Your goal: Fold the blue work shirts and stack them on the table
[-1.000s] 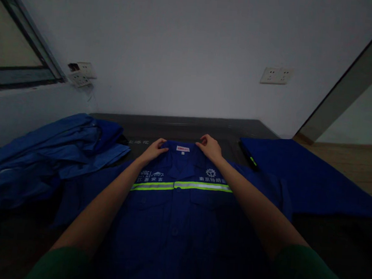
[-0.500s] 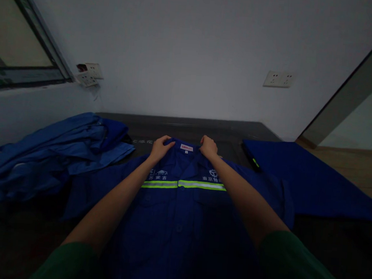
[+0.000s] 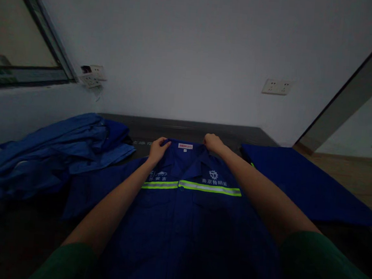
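Note:
A dark blue work jacket (image 3: 183,212) lies front side up before me, with a yellow-green and silver reflective strip across its chest and white printing above the strip. Its collar points away from me and shows a white label inside. My left hand (image 3: 158,149) pinches the left side of the collar between thumb and fingers. At the collar's right side, my right hand (image 3: 214,142) is closed on the cloth, its fingertips partly hidden. The jacket's left sleeve stretches out to the left; my right forearm covers much of the other side.
Crumpled blue garments (image 3: 56,146) are heaped on the left. On the right lies a flat blue cloth piece (image 3: 298,182). The dark table (image 3: 180,128) meets a pale wall with sockets (image 3: 277,87); a window (image 3: 24,28) is at upper left.
My right hand has moved slightly right along the collar, and more of the printing and strip on that side now shows. My left hand stays nearly in place. The view has tilted slightly.

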